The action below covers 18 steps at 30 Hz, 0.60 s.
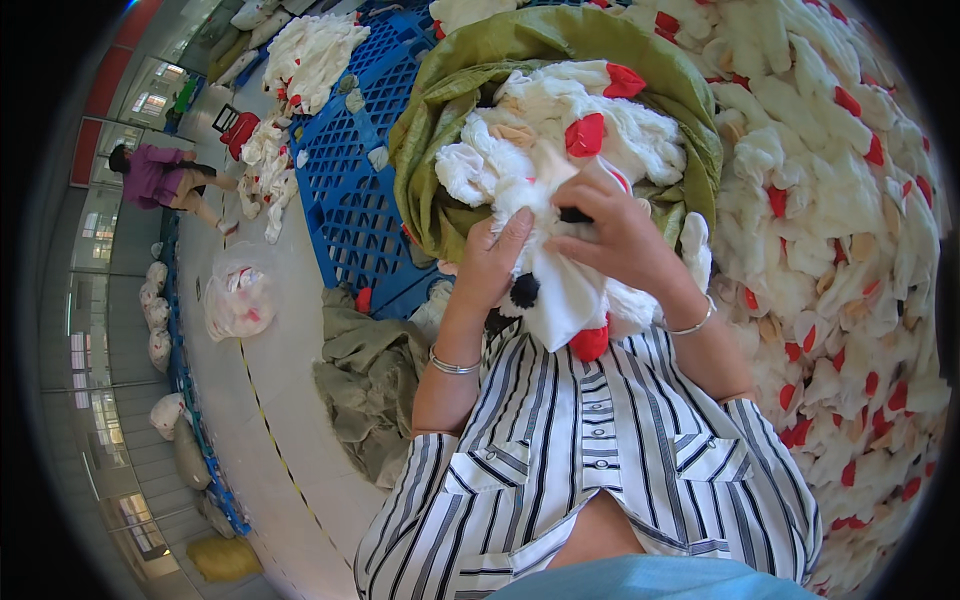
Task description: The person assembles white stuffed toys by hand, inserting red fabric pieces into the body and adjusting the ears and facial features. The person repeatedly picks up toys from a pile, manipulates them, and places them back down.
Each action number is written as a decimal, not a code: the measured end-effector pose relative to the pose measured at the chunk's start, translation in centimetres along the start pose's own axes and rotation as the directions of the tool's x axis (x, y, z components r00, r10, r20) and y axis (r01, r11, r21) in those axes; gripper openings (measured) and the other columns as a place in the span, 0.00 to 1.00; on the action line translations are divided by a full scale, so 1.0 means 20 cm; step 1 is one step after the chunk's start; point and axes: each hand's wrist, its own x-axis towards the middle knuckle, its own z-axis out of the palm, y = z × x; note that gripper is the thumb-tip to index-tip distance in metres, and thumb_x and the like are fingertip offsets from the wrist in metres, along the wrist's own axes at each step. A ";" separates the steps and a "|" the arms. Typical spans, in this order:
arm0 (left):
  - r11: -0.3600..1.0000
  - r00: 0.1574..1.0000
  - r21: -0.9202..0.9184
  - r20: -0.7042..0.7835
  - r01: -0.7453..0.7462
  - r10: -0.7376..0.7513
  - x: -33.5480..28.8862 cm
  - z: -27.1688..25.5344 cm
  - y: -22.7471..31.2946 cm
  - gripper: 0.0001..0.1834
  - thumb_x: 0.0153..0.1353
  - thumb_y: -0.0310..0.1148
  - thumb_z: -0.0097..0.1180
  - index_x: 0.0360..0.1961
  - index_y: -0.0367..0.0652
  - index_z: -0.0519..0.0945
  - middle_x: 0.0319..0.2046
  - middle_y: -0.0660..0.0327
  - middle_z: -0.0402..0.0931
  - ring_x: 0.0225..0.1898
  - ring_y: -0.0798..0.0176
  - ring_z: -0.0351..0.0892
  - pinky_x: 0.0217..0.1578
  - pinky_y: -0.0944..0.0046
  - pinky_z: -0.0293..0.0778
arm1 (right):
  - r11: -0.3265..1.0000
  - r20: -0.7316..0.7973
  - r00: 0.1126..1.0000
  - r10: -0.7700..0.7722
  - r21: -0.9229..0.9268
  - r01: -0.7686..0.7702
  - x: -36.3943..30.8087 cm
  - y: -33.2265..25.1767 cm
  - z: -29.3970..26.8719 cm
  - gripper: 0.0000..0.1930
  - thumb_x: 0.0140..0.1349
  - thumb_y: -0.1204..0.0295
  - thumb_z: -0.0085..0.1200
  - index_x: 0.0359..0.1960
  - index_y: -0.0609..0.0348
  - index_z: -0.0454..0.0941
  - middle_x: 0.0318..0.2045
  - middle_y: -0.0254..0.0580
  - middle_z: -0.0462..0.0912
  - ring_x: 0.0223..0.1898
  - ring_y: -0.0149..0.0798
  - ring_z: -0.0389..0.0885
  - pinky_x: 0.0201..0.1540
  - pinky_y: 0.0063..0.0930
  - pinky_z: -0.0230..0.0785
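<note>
An unstuffed white plush toy skin [563, 298] hangs between my hands in front of my striped shirt. It has a black tuft and a red piece at its lower end. My left hand [488, 262] is closed on its left edge, thumb on top. The bent fingers of my right hand [622, 235] grip its upper right side; a dark spot shows between thumb and fingers. Just beyond is an open olive-green woven sack [560, 32], its mouth rolled back, filled with white plush skins [640, 135] with red parts.
A large heap of white and red plush skins [800, 250] covers the right side. Blue plastic pallets [345, 190] lie left of the sack, near a crumpled grey-green cloth [365, 385]. A clear bag [240, 300] sits on the floor. A person in purple [155, 178] walks at far left.
</note>
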 end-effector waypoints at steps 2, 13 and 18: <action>1.000 1.000 -0.008 -0.011 -0.017 0.017 -0.02 0.04 0.05 0.18 0.70 0.42 0.52 0.42 0.35 0.81 0.33 0.68 0.79 0.34 0.77 0.73 0.35 0.72 0.71 | 0.996 0.050 0.995 0.082 0.035 -0.084 -0.03 0.04 0.03 0.09 0.56 0.74 0.62 0.35 0.65 0.77 0.31 0.43 0.76 0.32 0.39 0.76 0.36 0.31 0.68; 0.995 0.998 -0.096 -0.055 0.013 -0.018 -0.03 0.01 0.04 0.17 0.68 0.40 0.54 0.43 0.34 0.82 0.35 0.66 0.81 0.36 0.75 0.76 0.38 0.72 0.73 | 0.894 0.136 0.945 0.297 0.308 -0.325 -0.07 0.05 -0.01 0.03 0.62 0.77 0.57 0.34 0.65 0.78 0.29 0.31 0.77 0.32 0.24 0.72 0.36 0.20 0.66; 0.998 0.975 -0.010 0.212 0.068 -0.064 -0.07 -0.01 0.03 0.16 0.62 0.35 0.62 0.46 0.34 0.81 0.37 0.66 0.81 0.37 0.75 0.77 0.40 0.71 0.75 | 0.962 -0.045 0.970 0.237 0.148 -0.228 -0.08 0.10 -0.06 0.02 0.58 0.82 0.56 0.31 0.64 0.75 0.26 0.34 0.75 0.29 0.26 0.72 0.34 0.22 0.67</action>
